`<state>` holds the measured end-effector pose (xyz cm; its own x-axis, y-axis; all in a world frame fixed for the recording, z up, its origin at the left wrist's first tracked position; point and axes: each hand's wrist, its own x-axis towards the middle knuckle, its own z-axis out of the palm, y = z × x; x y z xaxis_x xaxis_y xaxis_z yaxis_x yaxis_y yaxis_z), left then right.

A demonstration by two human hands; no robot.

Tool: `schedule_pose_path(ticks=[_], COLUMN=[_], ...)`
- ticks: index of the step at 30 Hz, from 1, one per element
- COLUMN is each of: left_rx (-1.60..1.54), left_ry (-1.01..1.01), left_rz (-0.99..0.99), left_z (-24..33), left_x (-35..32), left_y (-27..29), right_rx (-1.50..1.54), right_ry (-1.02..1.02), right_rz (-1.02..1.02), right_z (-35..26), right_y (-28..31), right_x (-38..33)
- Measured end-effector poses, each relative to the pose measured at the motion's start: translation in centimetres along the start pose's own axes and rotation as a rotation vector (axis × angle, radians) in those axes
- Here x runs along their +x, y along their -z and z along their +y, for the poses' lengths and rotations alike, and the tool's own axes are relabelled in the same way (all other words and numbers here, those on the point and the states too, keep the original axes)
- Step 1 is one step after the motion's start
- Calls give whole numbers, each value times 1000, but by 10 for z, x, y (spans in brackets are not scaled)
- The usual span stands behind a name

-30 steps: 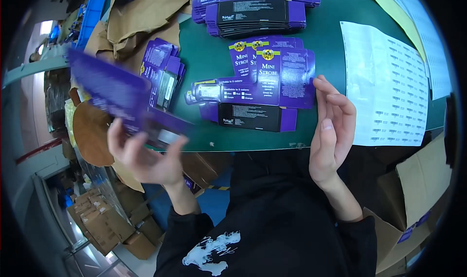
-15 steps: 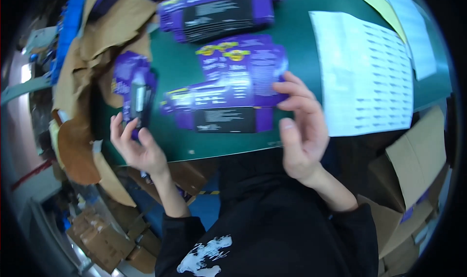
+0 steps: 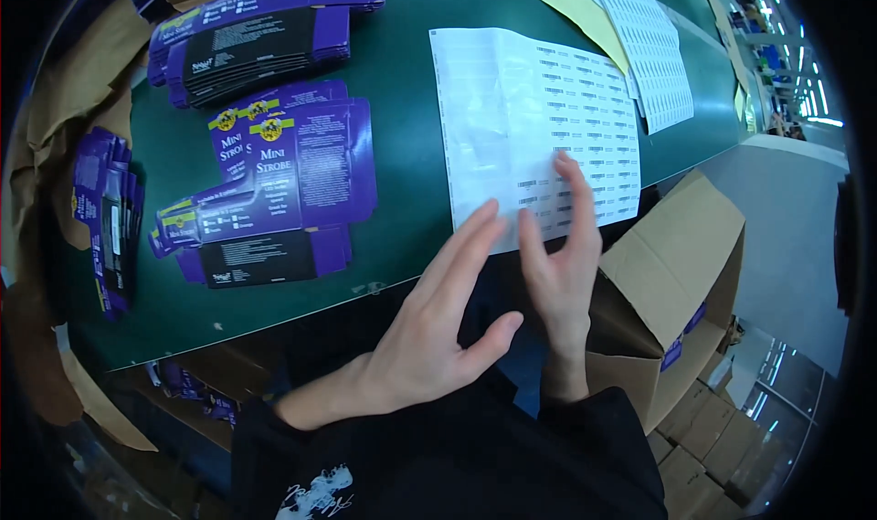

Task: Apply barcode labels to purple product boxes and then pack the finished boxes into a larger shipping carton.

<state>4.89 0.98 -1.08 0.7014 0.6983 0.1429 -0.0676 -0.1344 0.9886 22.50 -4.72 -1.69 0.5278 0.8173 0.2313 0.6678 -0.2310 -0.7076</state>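
Note:
My left hand [image 3: 440, 323] is open, its fingers stretched toward the near edge of a white sheet of barcode labels [image 3: 512, 127]. Nothing is in it. Beside it, my right hand [image 3: 564, 269] has its thumb and index finger spread over the lower label rows, also open; whether the fingertips touch the paper I cannot tell. Labels cover the sheet's right part, while its left part is bare, shiny backing. Left of the sheet lie flat purple folded-out cartons [image 3: 333, 168], overlapping one another. A narrow stack of purple cartons [image 3: 111, 218] sits at the far left.
A thicker stack of purple and black cartons [image 3: 265, 49] lies at the back left, near crumpled brown paper [image 3: 82, 90]. More label sheets [image 3: 639, 36] and a yellow sheet [image 3: 571, 13] are at the back. An open cardboard box [image 3: 676, 264] stands right of the table edge.
My left hand has left the narrow carton stack and my right hand the flat cartons; both are now at the label sheet. The view has turned right, so the table's things appear farther left.

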Motion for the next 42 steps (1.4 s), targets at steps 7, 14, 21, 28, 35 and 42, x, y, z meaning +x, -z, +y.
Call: schedule_pose_path(ticks=[7, 14, 21, 28, 35, 42], left_rx=[-443, -797, -988, -1037, -1089, -1192], left_ry=[205, 272, 328, 328, 386, 346], left_rz=[-88, 11, -17, -15, 7, -32], left_z=[-22, -31, -39, -39, -40, -45], left_x=[20, 32, 38, 45, 43, 45], left_y=[-13, -12, -3, -2, 2, 6], right_rx=[-66, -119, -122, -135, 95, 249], right_ry=[-6, 49, 64, 167, 157, 29], right_rz=[-110, -91, -80, -98, -161, -57], right_z=[16, 17, 18, 18, 12, 5], right_y=[-2, -9, -10, -11, -11, -12], right_x=[2, 8, 8, 7, 2, -7])
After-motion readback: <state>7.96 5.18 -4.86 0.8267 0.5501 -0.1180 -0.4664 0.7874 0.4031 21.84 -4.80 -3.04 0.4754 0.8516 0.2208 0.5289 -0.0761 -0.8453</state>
